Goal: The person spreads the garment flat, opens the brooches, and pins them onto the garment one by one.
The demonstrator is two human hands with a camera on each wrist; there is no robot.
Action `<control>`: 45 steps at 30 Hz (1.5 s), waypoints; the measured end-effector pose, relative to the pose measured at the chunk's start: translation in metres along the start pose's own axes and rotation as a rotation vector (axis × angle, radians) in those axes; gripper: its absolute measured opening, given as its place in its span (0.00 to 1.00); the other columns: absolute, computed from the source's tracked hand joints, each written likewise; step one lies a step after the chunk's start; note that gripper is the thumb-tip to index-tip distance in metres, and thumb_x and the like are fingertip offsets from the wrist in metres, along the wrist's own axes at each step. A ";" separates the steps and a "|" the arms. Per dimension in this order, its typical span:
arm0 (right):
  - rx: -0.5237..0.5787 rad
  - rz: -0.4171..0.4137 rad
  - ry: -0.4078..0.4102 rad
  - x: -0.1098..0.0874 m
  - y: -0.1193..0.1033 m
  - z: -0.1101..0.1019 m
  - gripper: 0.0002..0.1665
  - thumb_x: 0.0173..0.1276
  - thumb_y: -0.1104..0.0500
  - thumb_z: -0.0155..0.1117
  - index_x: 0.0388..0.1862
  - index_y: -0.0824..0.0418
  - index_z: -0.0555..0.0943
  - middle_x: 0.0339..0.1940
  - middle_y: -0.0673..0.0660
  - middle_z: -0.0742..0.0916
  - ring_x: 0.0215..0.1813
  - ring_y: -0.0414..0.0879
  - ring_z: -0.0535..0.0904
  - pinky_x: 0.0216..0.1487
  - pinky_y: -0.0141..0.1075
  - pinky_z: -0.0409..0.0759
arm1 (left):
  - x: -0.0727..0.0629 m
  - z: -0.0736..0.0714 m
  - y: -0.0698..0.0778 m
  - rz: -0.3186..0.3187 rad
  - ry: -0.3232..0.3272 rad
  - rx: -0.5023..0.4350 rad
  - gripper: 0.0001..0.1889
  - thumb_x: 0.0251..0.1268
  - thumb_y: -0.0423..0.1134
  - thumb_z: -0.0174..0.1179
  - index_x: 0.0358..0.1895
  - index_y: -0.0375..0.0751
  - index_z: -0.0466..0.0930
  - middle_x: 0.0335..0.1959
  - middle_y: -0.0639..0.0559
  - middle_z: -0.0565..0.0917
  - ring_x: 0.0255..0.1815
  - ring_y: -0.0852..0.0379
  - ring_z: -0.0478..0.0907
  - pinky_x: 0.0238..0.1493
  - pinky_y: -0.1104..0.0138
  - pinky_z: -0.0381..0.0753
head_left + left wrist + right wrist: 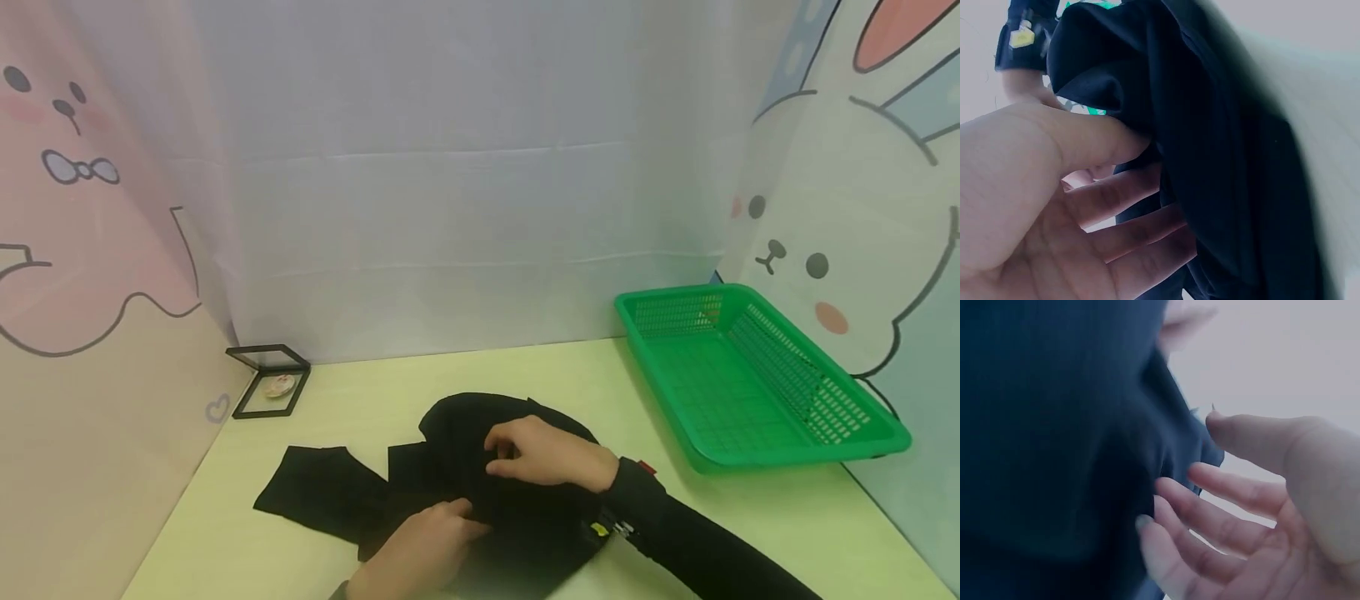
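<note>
Where the left hand [427, 546] pinches it, the black cloth [450, 471] extends toward the surface's [217, 533] left edge. The right hand's [551, 452] grip, loosely wide, holds nothing.

You have a plain black cloth [450, 429], soft and crumpled, pinched between the thumb and fingers of your left hand [423, 542]. Right at that grip its edge gathers into loose folds. Beyond the pinch it heaps up with a rounded far outline, reaching beneath your right hand [536, 452]; whether those fingers touch it, you cannot tell. Left of your grip, a straight-edged flap [318, 487] lies flat.
</note>
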State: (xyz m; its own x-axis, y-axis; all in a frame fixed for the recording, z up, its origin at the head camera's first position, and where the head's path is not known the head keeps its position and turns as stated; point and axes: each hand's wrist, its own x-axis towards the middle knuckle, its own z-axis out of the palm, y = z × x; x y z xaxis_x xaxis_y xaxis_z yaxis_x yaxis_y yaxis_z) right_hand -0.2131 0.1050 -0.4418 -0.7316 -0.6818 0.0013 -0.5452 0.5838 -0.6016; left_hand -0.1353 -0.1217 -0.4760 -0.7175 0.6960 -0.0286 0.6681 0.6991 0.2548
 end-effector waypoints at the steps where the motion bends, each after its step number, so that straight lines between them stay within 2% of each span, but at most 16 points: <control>1: -0.023 0.015 0.015 0.003 0.004 -0.002 0.16 0.74 0.55 0.68 0.54 0.62 0.84 0.39 0.51 0.87 0.35 0.38 0.81 0.38 0.33 0.81 | 0.000 0.000 0.000 -0.005 -0.011 -0.009 0.13 0.65 0.30 0.66 0.44 0.54 0.91 0.28 0.63 0.78 0.26 0.69 0.69 0.26 0.75 0.71; 6: -0.113 0.077 0.063 0.010 0.030 -0.007 0.18 0.74 0.59 0.67 0.58 0.67 0.81 0.48 0.61 0.86 0.47 0.52 0.83 0.49 0.46 0.83 | 0.002 0.003 0.002 -0.063 -0.088 -0.056 0.12 0.66 0.30 0.66 0.43 0.54 0.91 0.28 0.66 0.79 0.26 0.70 0.69 0.29 0.74 0.75; 9: -0.138 0.108 0.100 0.012 0.041 -0.008 0.20 0.73 0.60 0.68 0.60 0.68 0.80 0.51 0.63 0.85 0.52 0.57 0.82 0.54 0.50 0.82 | 0.002 0.005 0.002 -0.078 -0.123 -0.064 0.11 0.65 0.31 0.67 0.42 0.54 0.91 0.28 0.66 0.79 0.26 0.70 0.69 0.30 0.73 0.75; 14: -0.145 0.140 0.131 0.016 0.051 -0.008 0.24 0.74 0.61 0.67 0.64 0.70 0.77 0.57 0.67 0.84 0.57 0.61 0.82 0.58 0.52 0.82 | 0.000 0.002 0.003 -0.051 -0.180 -0.061 0.09 0.62 0.31 0.69 0.35 0.53 0.90 0.25 0.66 0.78 0.25 0.69 0.69 0.30 0.74 0.75; 16: -0.139 0.146 0.125 0.017 0.052 -0.007 0.24 0.74 0.62 0.67 0.64 0.72 0.77 0.57 0.68 0.84 0.57 0.62 0.82 0.57 0.52 0.82 | -0.002 0.000 0.008 -0.048 -0.183 -0.022 0.07 0.62 0.33 0.70 0.34 0.53 0.90 0.26 0.65 0.78 0.25 0.68 0.69 0.29 0.73 0.75; 20: -0.158 0.139 0.120 0.017 0.052 -0.005 0.19 0.73 0.64 0.67 0.59 0.72 0.80 0.49 0.65 0.86 0.49 0.59 0.84 0.51 0.50 0.83 | -0.005 -0.004 0.027 -0.052 -0.104 0.086 0.05 0.60 0.39 0.71 0.38 0.53 0.89 0.29 0.63 0.77 0.27 0.66 0.69 0.26 0.73 0.73; 23: -0.185 0.118 0.138 0.017 0.051 -0.004 0.13 0.72 0.65 0.67 0.53 0.69 0.82 0.43 0.62 0.85 0.43 0.55 0.82 0.45 0.46 0.83 | -0.005 -0.005 0.039 -0.034 -0.041 0.082 0.09 0.64 0.41 0.69 0.46 0.54 0.88 0.32 0.63 0.75 0.31 0.67 0.67 0.25 0.74 0.71; 26: -0.196 0.099 0.159 0.015 0.049 -0.005 0.10 0.71 0.65 0.68 0.50 0.66 0.83 0.41 0.60 0.84 0.40 0.52 0.80 0.41 0.43 0.81 | -0.003 -0.001 0.043 0.019 -0.062 0.021 0.11 0.68 0.42 0.67 0.52 0.56 0.87 0.35 0.64 0.74 0.33 0.68 0.65 0.26 0.76 0.70; 29: -0.191 0.086 0.184 0.014 0.045 -0.007 0.08 0.71 0.65 0.67 0.48 0.65 0.84 0.40 0.58 0.84 0.39 0.49 0.79 0.40 0.41 0.80 | 0.002 0.011 0.038 0.100 -0.146 -0.009 0.15 0.72 0.48 0.64 0.59 0.56 0.85 0.39 0.64 0.76 0.36 0.69 0.66 0.28 0.74 0.72; 31: -0.190 0.079 0.208 0.014 0.042 -0.008 0.07 0.72 0.64 0.67 0.47 0.63 0.84 0.40 0.57 0.83 0.38 0.47 0.78 0.40 0.41 0.80 | 0.004 0.014 0.034 0.114 -0.200 -0.031 0.19 0.72 0.54 0.64 0.63 0.58 0.83 0.43 0.63 0.78 0.38 0.69 0.67 0.29 0.74 0.73; 33: -0.196 0.072 0.240 0.014 0.037 -0.010 0.07 0.72 0.64 0.66 0.47 0.62 0.83 0.40 0.56 0.83 0.39 0.46 0.77 0.40 0.40 0.79 | 0.006 0.013 0.031 0.074 -0.243 -0.064 0.23 0.70 0.58 0.63 0.66 0.61 0.81 0.47 0.63 0.78 0.41 0.68 0.70 0.32 0.72 0.76; 35: -0.200 0.062 0.274 0.014 0.033 -0.012 0.08 0.72 0.64 0.66 0.48 0.62 0.83 0.41 0.56 0.84 0.39 0.46 0.77 0.41 0.40 0.80 | 0.008 0.007 0.030 -0.020 -0.274 -0.112 0.25 0.69 0.59 0.65 0.67 0.64 0.80 0.49 0.64 0.78 0.42 0.67 0.71 0.35 0.70 0.79; 37: -0.190 0.057 0.306 0.014 0.027 -0.015 0.08 0.72 0.63 0.66 0.49 0.62 0.83 0.42 0.56 0.85 0.39 0.45 0.78 0.40 0.40 0.80 | 0.009 0.001 0.028 -0.106 -0.261 -0.137 0.24 0.67 0.58 0.66 0.66 0.64 0.81 0.50 0.63 0.79 0.44 0.66 0.73 0.38 0.68 0.80; 38: -0.188 0.054 0.323 0.014 0.025 -0.016 0.09 0.72 0.63 0.66 0.49 0.62 0.83 0.41 0.56 0.85 0.38 0.45 0.78 0.40 0.40 0.79 | 0.010 -0.001 0.027 -0.128 -0.243 -0.133 0.23 0.68 0.55 0.66 0.66 0.63 0.81 0.51 0.62 0.79 0.45 0.65 0.74 0.38 0.67 0.80; 42: -0.189 0.017 0.414 0.014 0.014 -0.022 0.09 0.72 0.64 0.66 0.49 0.62 0.83 0.41 0.56 0.87 0.37 0.46 0.81 0.39 0.40 0.80 | 0.013 -0.001 0.019 -0.135 -0.129 -0.029 0.22 0.70 0.43 0.65 0.66 0.57 0.82 0.54 0.54 0.80 0.48 0.58 0.78 0.36 0.67 0.81; 45: -0.218 -0.030 0.492 0.015 0.009 -0.026 0.09 0.71 0.65 0.66 0.48 0.63 0.83 0.41 0.57 0.87 0.40 0.49 0.84 0.42 0.42 0.84 | 0.020 0.000 0.011 -0.148 -0.086 0.068 0.24 0.70 0.36 0.64 0.68 0.56 0.80 0.60 0.48 0.80 0.57 0.50 0.79 0.40 0.63 0.85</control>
State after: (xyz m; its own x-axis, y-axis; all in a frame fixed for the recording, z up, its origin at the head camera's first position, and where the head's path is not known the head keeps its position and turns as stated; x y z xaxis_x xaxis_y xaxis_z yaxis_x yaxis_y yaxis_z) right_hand -0.2392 0.1116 -0.4261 -0.7911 -0.4429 0.4220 -0.6030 0.6808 -0.4159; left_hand -0.1421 -0.1004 -0.4736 -0.7917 0.5937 -0.1440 0.5700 0.8027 0.1753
